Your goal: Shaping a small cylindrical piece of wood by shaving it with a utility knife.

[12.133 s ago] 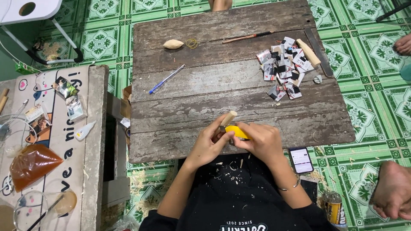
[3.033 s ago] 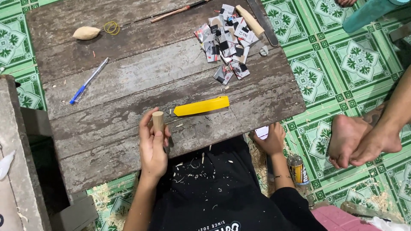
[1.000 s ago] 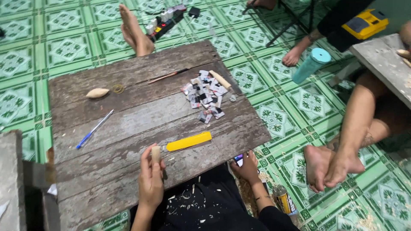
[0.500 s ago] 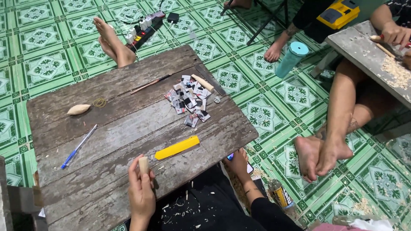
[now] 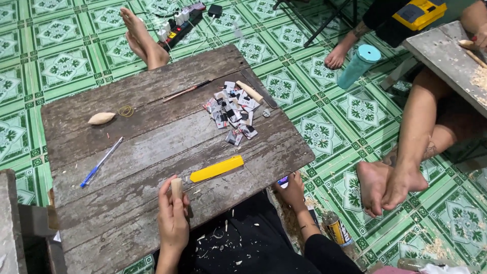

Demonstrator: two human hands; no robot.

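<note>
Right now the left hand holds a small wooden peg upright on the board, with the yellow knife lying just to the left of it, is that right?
Not quite. In the head view the left hand does hold the wooden peg upright on the board, but the yellow knife lies to its right.

Open boards across the middle of the wooden table (image 5: 152,137), between blue pen (image 5: 100,163) at left and yellow knife sheath (image 5: 217,169) near the front edge. Blocked at far right by a heap of small cut pieces (image 5: 231,109) and a wooden-handled tool (image 5: 249,92). Far left taken by a carved wood piece (image 5: 101,118) and rubber band (image 5: 126,110). Bare floor right of the table hemmed by a teal bottle (image 5: 359,66) and another person's feet (image 5: 385,185).
</note>
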